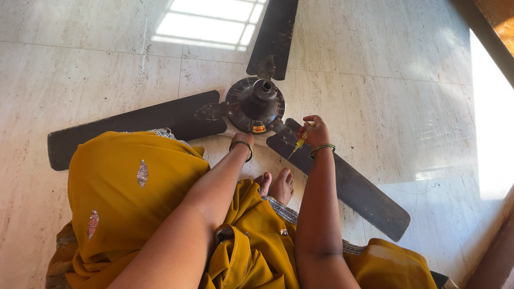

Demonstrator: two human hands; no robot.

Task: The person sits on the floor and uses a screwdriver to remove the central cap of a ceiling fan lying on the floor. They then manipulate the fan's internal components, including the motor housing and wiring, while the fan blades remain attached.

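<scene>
Your right hand [315,130] has its fingers [310,120] curled shut around a small screwdriver [300,143] with a clear yellow handle. The tool slants down and toward you, its thin shaft pointing at the near right blade [353,187] of the ceiling fan, close to where that blade's metal bracket [279,127] meets the motor. The tip is too small for you to tell whether it touches the blade. A green and gold bangle [322,149] sits on that wrist.

Your left hand [243,137] reaches to the near edge of the fan motor [255,105]. Its fingers are hidden past the wrist and under the motor's rim, so you cannot tell whether they are open or gripping anything. That wrist carries a matching bangle [241,147].

The fan lies flat on the pale stone floor [96,69] directly in front of you, its dark round motor housing facing up with a short stem at its centre. Three dark brown blades spread out from it: the left blade [134,124] runs off behind your raised knee, the far blade [274,32] points away from you toward the top of the view, and the near right blade stretches out past your right forearm.

Your bare feet [276,184] rest on the floor between your two forearms, just short of the motor. Mustard-yellow cloth [123,187] with silver trim covers your legs, and a bright patch of window light [206,24] falls on the floor beyond the fan.
</scene>
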